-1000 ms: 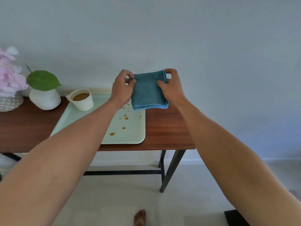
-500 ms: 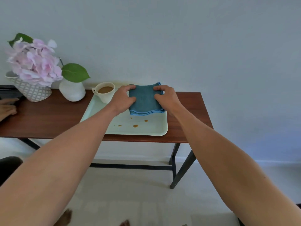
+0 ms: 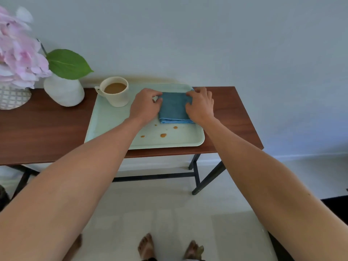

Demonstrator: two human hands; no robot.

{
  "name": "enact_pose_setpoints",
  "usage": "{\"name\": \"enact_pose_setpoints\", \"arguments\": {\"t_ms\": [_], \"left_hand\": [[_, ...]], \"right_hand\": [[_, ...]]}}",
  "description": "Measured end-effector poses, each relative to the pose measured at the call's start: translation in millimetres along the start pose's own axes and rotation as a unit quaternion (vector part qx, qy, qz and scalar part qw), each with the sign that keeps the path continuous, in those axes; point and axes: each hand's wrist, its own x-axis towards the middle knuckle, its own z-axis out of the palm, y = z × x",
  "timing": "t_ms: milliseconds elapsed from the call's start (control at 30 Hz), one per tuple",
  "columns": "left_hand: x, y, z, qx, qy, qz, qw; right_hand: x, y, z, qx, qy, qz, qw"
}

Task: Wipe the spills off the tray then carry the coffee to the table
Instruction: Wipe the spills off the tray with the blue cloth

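Both hands rest on the folded blue cloth [image 3: 174, 108]: left hand [image 3: 145, 106] gripping its left edge, right hand [image 3: 200, 106] gripping its right edge, fingers curled over the fabric. Wooden counter [image 3: 43, 127] carries the pale green tray [image 3: 105, 127]. Cloth lies on the tray's far right part. Cup of coffee [image 3: 115, 93] stands at the tray's far left corner. Brown spill drops [image 3: 163, 135] dot the tray just nearer than the cloth.

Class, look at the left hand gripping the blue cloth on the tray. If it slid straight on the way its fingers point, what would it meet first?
The left hand points across the cloth toward the right hand, so it would probably bunch the cloth, then meet that hand.
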Motion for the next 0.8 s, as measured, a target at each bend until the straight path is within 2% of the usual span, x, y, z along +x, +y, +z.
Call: {"name": "enact_pose_setpoints", "arguments": {"t_ms": [67,167,433,533,800], "left_hand": [[-8.7,-9.7,-10.7,0.034,0.035,0.035,0.998],[-29.7,-32.2,-33.9,0.1,0.064,0.067,0.991],[-62.5,-104.9,-94.3,0.224,0.076,-0.014,0.971],[-60.7,-118.4,-104.4,0.206,0.06,-0.084,0.973],[-61.0,-134.5,-103.8,0.087,0.006,-0.13,0.988]], "right_hand": [[-5.1,-8.4,7.9,-0.03,0.019,-0.019,0.999],[-10.0,-29.9,21.8,-0.024,0.006,-0.048,0.999],[-13.9,-62.2,60.5,-0.076,-0.073,0.058,0.993],[-11.6,-64.5,66.2,-0.093,-0.081,0.058,0.991],[3.8,-65.8,69.7,-0.105,-0.085,0.1,0.986]]}}
